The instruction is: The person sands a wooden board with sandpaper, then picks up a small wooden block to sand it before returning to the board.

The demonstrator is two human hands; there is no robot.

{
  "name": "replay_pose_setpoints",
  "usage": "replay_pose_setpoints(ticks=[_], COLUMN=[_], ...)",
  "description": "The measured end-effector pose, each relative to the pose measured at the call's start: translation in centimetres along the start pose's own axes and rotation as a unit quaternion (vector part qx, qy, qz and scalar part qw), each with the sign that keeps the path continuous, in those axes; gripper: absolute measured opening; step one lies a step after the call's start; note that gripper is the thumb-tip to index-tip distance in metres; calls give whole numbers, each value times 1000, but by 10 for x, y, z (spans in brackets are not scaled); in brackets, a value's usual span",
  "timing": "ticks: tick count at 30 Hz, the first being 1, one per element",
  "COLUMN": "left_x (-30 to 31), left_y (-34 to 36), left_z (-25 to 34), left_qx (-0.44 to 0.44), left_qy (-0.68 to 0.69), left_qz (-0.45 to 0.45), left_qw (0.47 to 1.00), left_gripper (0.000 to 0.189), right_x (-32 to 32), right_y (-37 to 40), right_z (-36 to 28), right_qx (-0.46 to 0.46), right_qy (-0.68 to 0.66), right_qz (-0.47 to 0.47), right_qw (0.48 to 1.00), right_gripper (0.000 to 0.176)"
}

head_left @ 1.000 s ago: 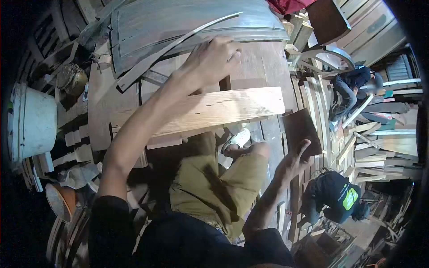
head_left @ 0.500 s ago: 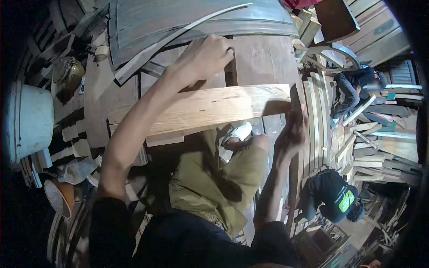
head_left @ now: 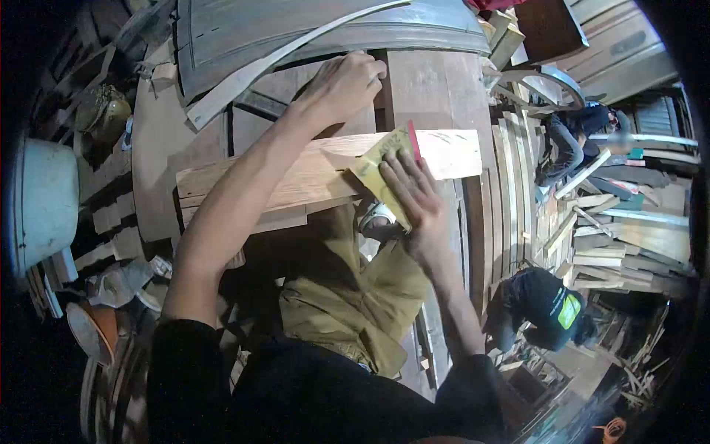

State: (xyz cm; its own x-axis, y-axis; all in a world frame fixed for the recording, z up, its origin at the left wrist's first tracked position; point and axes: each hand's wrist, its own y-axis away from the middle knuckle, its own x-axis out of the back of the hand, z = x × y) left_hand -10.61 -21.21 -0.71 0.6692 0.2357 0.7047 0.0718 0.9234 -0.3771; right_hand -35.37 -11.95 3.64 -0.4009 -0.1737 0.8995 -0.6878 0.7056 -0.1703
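A pale wooden plank lies crosswise in front of me on the bench boards. On its right half, my right hand presses a yellow sheet of sandpaper with a red edge, its fingers laid along the sheet. Beyond the plank, my left hand rests with curled fingers beside a dark gap between the boards. Whatever those fingers may hold is hidden. My left forearm crosses over the plank.
A grey framed panel lies at the far side, with a thin curved wooden strip at its edge. A white tub stands at the left. Two other people are at the right among stacked timber.
My right hand has moved left from the plank's right end onto its top, and the yellow sandpaper now shows under the fingers. My left hand stays in nearly the same place.
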Motion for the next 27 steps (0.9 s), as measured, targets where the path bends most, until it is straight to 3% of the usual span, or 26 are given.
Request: replay_pose_setpoints(ticks=[3,4,6,7,9,10,12,14,15,16,17,19,20,21,23,27], left_x=[-7,-6,-3,-3,-5,-5,-4,3,-3,-2,-1,0,-3,0,4,3], left_y=[-1,0,-1,-1,-3,-3,-1,2,2,2,1,0,0,3,2,-3], left_z=[-16,-15,-10,-10,-11,-12,-12,-4,-10,-11,-10,-6,-9,-3,0,-1], left_qx=[-19,-13,8,-13,0,1,3,17,-10,-34,-34,-18,-57,-36,-26,-38], left_qy=[22,20,14,16,8,15,29,16,33,49,51,34,19,30,36,35], left_qz=[3,0,-7,-2,-28,-31,-33,-21,0,11,0,-10,14,19,-11,-1], left_qw=[1000,1000,1000,1000,1000,999,999,1000,999,998,998,999,998,999,999,999], left_gripper=[23,24,23,22,23,23,23,23,22,21,20,17,16,15,15,15], right_x=[0,-1,-10,-31,-71,-35,-17,-7,-8,-33,-23,-22,-32,-5,-40,-20], right_y=[-1,-1,9,22,45,18,7,12,18,22,20,23,23,19,29,22], right_z=[44,43,16,39,83,58,42,-11,-31,-12,5,38,31,-4,-8,-9], right_qx=[-141,-172,-148,-185,-239,-189,-199,-84,-29,67,59,-106,-187,-187,9,7], right_qy=[-126,-132,-137,-285,-563,-366,-190,-16,4,-79,-78,-69,-176,-72,-38,-96], right_qz=[178,192,137,153,231,228,200,69,19,54,78,213,281,178,133,73], right_qw=[966,957,970,928,756,882,940,994,999,993,992,969,925,963,990,993], right_gripper=[52,52,53,53,55,50,49,48,47,46,57,58,58,59,61,57])
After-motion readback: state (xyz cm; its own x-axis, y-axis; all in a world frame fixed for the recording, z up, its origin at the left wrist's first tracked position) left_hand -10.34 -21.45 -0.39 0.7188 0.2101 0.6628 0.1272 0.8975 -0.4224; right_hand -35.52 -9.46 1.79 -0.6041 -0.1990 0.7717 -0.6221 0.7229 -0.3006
